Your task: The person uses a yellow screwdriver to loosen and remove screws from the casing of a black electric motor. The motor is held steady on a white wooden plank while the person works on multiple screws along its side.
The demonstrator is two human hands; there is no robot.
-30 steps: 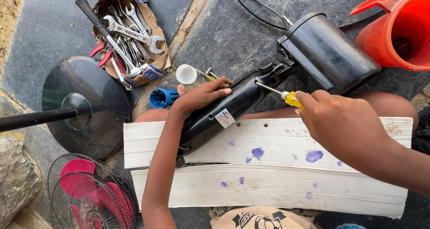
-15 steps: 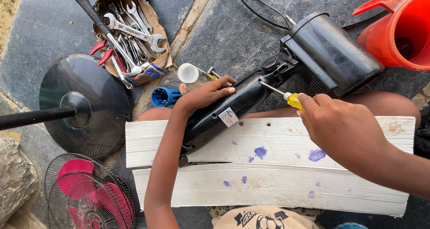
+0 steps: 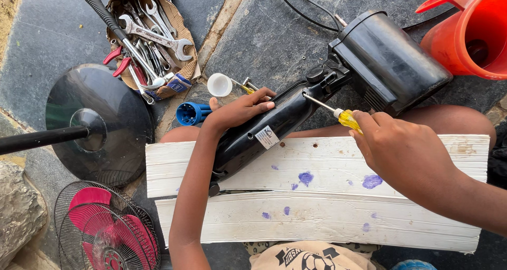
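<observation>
**Fan Neck Held Steady Under the Screwdriver**

At far left, one round black fan base [image 3: 97, 122] with its pole lies on the stone, above one wire grille holding red blades [image 3: 103, 230]. One torn cardboard tray [image 3: 150, 35] keeps several spanners and red-handled pliers together within reach. One white cap [image 3: 219, 84] and one blue fitting [image 3: 191, 113] sit beside it.

The left hand [image 3: 237, 111] lies curled over the black fan neck [image 3: 264, 135], pinning it across two white planks [image 3: 317, 193], apparently to stop it rolling. The motor housing [image 3: 391, 61] rests beyond. The right hand [image 3: 404, 154] is closed around one yellow-handled screwdriver [image 3: 346, 117], tip at the neck joint. One orange jug [image 3: 470, 30] stands far right.
</observation>
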